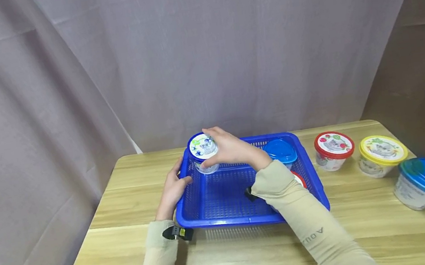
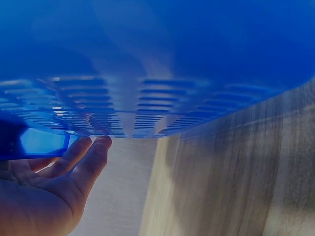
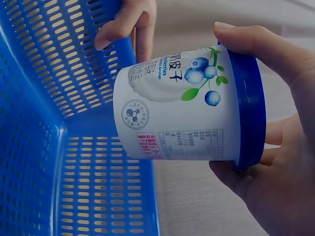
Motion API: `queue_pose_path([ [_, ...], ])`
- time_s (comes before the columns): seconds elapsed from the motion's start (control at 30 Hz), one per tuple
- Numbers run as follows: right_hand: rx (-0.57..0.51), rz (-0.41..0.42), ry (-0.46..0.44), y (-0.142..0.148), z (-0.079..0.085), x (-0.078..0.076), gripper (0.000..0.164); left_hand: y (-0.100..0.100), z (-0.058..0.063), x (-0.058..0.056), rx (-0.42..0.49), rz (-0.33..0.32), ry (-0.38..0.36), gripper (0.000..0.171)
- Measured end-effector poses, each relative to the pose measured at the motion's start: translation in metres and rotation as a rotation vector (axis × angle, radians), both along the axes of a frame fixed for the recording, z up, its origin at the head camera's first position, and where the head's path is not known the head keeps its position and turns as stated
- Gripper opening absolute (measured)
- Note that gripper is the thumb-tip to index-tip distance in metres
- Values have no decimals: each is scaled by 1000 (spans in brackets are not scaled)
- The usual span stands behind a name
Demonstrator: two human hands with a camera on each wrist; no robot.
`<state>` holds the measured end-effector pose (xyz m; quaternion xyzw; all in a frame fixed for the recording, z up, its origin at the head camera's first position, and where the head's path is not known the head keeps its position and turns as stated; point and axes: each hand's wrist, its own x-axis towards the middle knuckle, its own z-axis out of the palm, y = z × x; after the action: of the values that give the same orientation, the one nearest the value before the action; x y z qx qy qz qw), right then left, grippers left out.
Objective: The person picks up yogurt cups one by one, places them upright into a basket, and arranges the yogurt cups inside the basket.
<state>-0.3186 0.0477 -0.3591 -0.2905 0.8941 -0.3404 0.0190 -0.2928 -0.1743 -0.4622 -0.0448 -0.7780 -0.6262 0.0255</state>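
"Where's the blueberry cup (image 3: 179, 105)?"
"At the far-left corner of the blue basket (image 1: 226, 221), gripped near its lid (image 3: 250, 110) by the right hand (image 1: 232, 148)."
"Left hand (image 1: 173, 189)?"
"Grasping the basket's left side."

White blueberry-print cup (image 3: 174, 108), lid (image 1: 203, 146) uppermost, at far left corner of blue basket (image 1: 222, 195).

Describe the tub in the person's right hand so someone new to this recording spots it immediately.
In the head view, find the blue basket over the wooden table. Near its far left corner, the right hand grips the tub. Its dark blue rim around a white top, with blueberries printed on the side, sets it apart from the red-rimmed tub and yellow-rimmed tub on the table.
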Motion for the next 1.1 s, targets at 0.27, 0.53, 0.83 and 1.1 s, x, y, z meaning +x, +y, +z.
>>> queue_pose_path([
  [0.27,1,-20,-20,-9,-10,-8,113,1,3,-1,8,-1,2,87],
  [0.53,17,-28,-37,-15,-21,-14,114,1,2,-2,1,-13,6,86],
  [0.83,4,-8,-44,-17,-31,-18,111,2,21,8,-11,-34,-33,86],
  [1.1,-28,10,-41,-16,-47,-24,111,0,7,0,-13,-19,-14,88],
])
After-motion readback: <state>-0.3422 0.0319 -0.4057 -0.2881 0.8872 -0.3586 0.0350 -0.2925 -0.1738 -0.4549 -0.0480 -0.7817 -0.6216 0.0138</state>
